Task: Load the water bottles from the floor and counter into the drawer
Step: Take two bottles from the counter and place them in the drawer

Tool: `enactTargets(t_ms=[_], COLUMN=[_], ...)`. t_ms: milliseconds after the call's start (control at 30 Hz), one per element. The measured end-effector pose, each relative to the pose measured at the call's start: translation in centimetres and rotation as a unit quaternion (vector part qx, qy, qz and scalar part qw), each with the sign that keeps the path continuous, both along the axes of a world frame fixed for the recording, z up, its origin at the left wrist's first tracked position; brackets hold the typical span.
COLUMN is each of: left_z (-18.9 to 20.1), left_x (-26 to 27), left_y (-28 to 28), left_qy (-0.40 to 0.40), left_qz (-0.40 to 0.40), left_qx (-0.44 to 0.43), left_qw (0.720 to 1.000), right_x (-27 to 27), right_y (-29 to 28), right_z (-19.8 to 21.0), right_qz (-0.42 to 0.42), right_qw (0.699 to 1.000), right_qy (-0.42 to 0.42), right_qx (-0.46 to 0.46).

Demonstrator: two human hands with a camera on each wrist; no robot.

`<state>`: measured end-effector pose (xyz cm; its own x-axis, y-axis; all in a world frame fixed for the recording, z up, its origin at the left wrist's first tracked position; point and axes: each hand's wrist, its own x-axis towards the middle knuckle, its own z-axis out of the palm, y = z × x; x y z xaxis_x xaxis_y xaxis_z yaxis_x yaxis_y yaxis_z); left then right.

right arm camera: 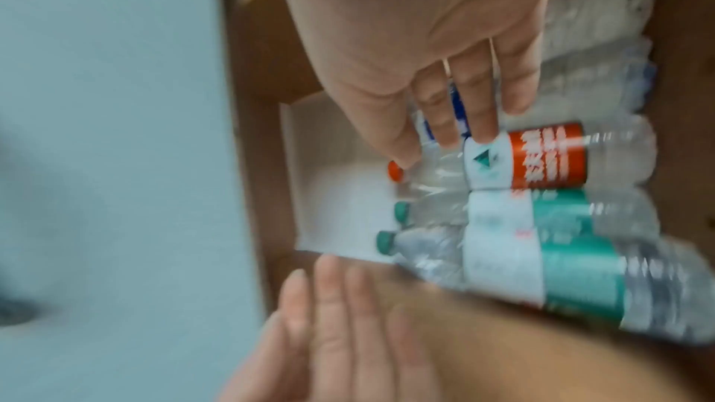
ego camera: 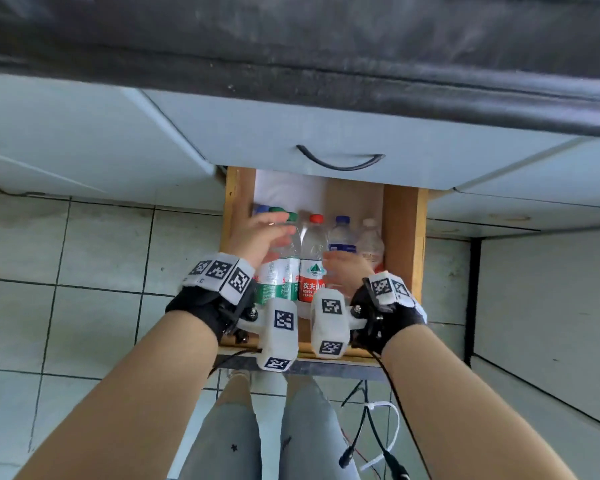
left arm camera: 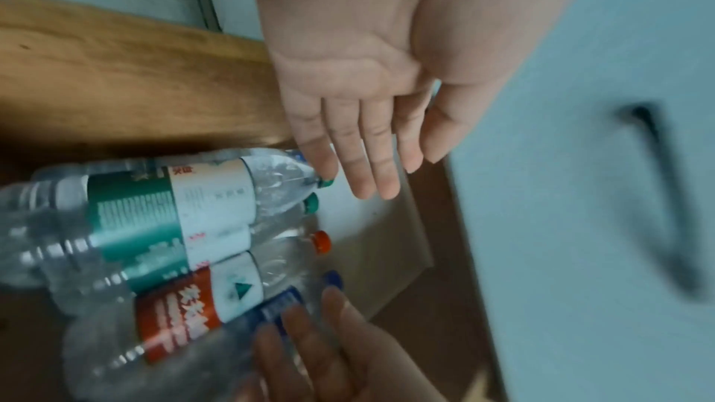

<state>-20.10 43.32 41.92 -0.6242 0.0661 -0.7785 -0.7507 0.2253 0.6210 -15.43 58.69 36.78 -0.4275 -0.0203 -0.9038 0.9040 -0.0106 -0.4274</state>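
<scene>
Nearest, at six o'clock in the head view, the person's knees stand on the tiled floor. Just beyond, both wrists reach into the open wooden drawer. The left hand, at eleven o'clock, hovers flat with fingers straight, grasping nothing. The right hand, at one o'clock, rests straight fingers on the blue-label bottle. The water bottles lie side by side in the drawer: green-label bottles, red-label bottle, caps toward twelve. Farther, the upper drawer's handle.
</scene>
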Motion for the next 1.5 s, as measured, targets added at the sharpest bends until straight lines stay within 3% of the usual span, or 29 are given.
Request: enactTargets(t_ms=[67,267,433,533,633,700,800,900,1100,1233,1333,1500], left_z=[3.7,15.7,23.7,26.4,27.3,27.3,28.1,28.6,28.8,28.7,28.5,27.3], left_x=[0.1,-0.2,-2.5,-4.2,-5.4,-6.5,-8.8,-11.2,-13.1,-12.5,-10.5,-6.9], left_y=[-0.2,-2.5,-4.6,-6.3,-8.3,-9.4,-10.4,-11.1,-11.3,-11.6,-11.7,-10.4], left_qy=[0.019,0.118,0.244,0.279,0.278,0.299,0.346,0.373,0.402,0.415,0.423,0.382], left_qz=[0.021,0.007,0.089,0.174,0.283,0.312,0.270,0.221,0.166,0.149,0.120,0.047], left_qx=[0.026,0.052,0.057,0.071,0.060,0.029,0.024,0.027,0.028,0.014,0.011,0.100], left_qw=[0.999,0.992,0.964,0.942,0.916,0.901,0.898,0.901,0.900,0.897,0.898,0.917], right_x=[0.0,-2.2,-5.6,-8.5,-10.5,-11.7,-14.0,-16.6,-19.9,-18.1,-15.1,-10.0], right_y=[-0.8,-1.2,-1.8,-2.9,-4.9,-6.3,-8.1,-9.3,-9.2,-9.4,-9.1,-7.6], right_z=[4.1,17.8,27.3,30.8,32.3,32.7,33.1,33.6,33.4,33.8,33.4,31.6], right_qz=[-0.071,-0.110,-0.077,-0.084,-0.084,-0.094,-0.088,-0.107,-0.147,-0.162,-0.130,-0.051], right_qw=[0.996,0.966,0.907,0.878,0.869,0.862,0.846,0.829,0.838,0.820,0.835,0.853], right_qy=[0.049,0.232,0.402,0.455,0.472,0.477,0.481,0.505,0.485,0.514,0.518,0.519], right_qx=[-0.004,0.020,0.097,0.119,0.122,0.146,0.211,0.217,0.202,0.190,0.134,0.034])
